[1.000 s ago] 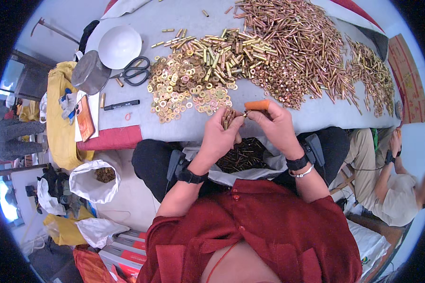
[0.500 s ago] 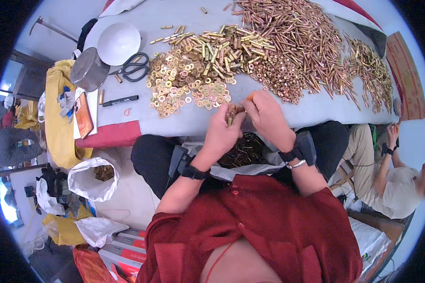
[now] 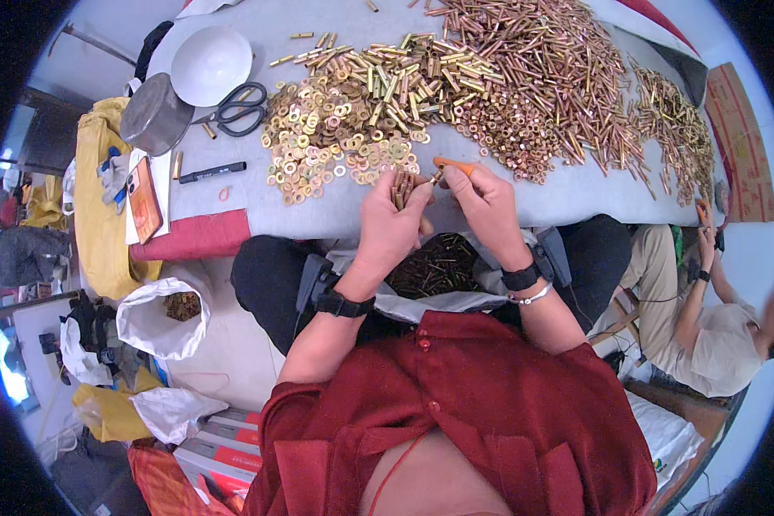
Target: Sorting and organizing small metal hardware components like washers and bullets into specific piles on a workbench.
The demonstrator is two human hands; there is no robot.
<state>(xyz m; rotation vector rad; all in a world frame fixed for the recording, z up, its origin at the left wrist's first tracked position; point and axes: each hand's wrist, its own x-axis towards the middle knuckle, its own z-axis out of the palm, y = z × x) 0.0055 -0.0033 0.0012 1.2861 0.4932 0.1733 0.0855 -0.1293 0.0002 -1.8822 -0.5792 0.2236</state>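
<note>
In front of my chest, at the table's near edge, my left hand (image 3: 389, 221) is closed round several brass-coloured metal tubes (image 3: 401, 189) standing side by side. My right hand (image 3: 488, 215), close beside it, grips an orange-handled tool (image 3: 452, 164). A small metal piece (image 3: 436, 180) shows between the fingertips of the two hands; whether it is the tool's tip or a separate part I cannot tell. Beyond my hands lie a heap of flat washers (image 3: 335, 129), a heap of larger brass sleeves (image 3: 404, 77), a pile of nuts (image 3: 507, 129) and a big pile of thin rods (image 3: 542, 52).
An open white sack (image 3: 434, 271) of dark metal parts sits in my lap. Left on the table are scissors (image 3: 241, 109), a white bowl (image 3: 211, 64), a metal pot (image 3: 156, 114), a marker (image 3: 212, 172) and a phone (image 3: 144, 202). A co-worker (image 3: 705, 335) sits at right.
The orange tool in my right hand has tilted and shows more. My left hand has shifted slightly left and turned, so the tubes in it show upright. The co-worker's hands moved a little.
</note>
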